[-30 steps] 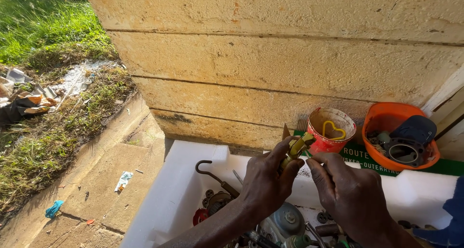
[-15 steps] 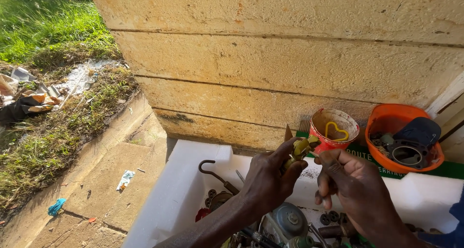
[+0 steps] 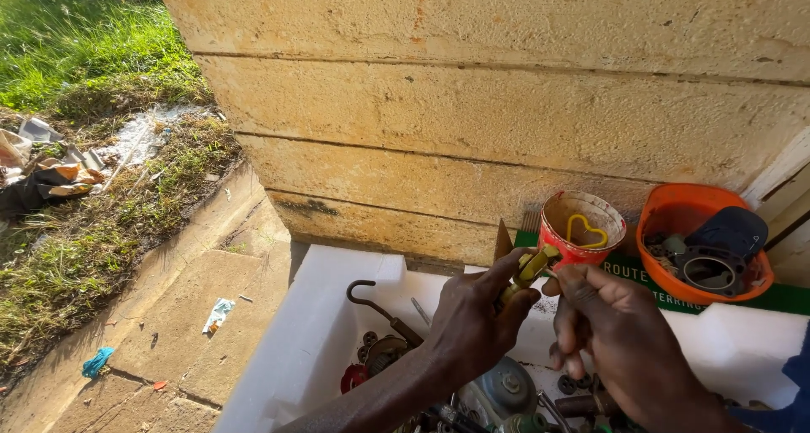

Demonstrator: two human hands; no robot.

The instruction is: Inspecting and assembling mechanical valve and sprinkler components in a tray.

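Note:
My left hand (image 3: pixel 472 315) pinches a small yellow-green metal part (image 3: pixel 528 270) between thumb and fingers, above a white foam box (image 3: pixel 321 332). My right hand (image 3: pixel 612 332) is close beside it on the right, fingers curled, with its fingertips touching the same small part. Under both hands the box holds several dark metal parts: a hooked rod (image 3: pixel 375 302), a round grey piece (image 3: pixel 502 387) and small nuts and rings.
A red cup (image 3: pixel 582 231) with a yellow heart-shaped ring stands behind the hands. An orange bowl (image 3: pixel 704 243) with dark parts sits at right. A stone block wall (image 3: pixel 506 104) rises behind. A concrete ledge (image 3: pixel 169 315), litter and grass lie to the left.
Both hands have stayed together over the box, rising slightly. The right hand's fingers have closed in on the small part held by the left hand.

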